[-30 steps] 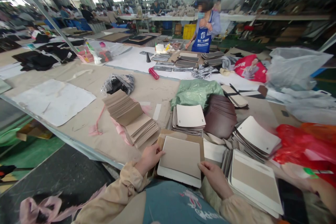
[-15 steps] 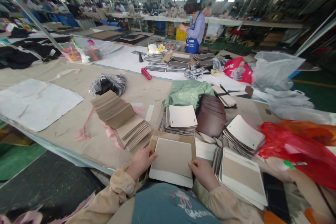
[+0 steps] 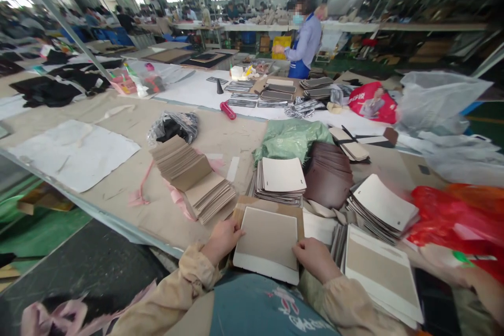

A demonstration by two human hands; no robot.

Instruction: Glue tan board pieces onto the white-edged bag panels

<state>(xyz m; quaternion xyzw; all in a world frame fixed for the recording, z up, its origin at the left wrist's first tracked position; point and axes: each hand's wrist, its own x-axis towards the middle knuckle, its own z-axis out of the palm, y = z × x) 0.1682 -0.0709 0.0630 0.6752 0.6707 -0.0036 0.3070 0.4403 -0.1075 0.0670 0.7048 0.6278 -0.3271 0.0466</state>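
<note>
A white panel with a tan card laid on it [image 3: 266,244] lies at the near table edge in front of me. My left hand [image 3: 221,240] grips its left edge with curled fingers. My right hand [image 3: 316,258] pinches its right edge, fingertips on the tan card. A similar white-and-tan panel [image 3: 381,273] tops a stack just right of my right hand. A slanted stack of tan cards [image 3: 192,176] lies to the left of my left hand.
Stacks of white panels [image 3: 282,178] [image 3: 384,209], a brown pile [image 3: 328,173], a green bag [image 3: 290,137] and red plastic [image 3: 457,215] crowd the table ahead. A white sheet [image 3: 74,152] lies at the left. A person in a blue apron [image 3: 303,44] stands at a far table.
Only the camera has swung a little; both hands stay on the edges of the white-and-tan panel.
</note>
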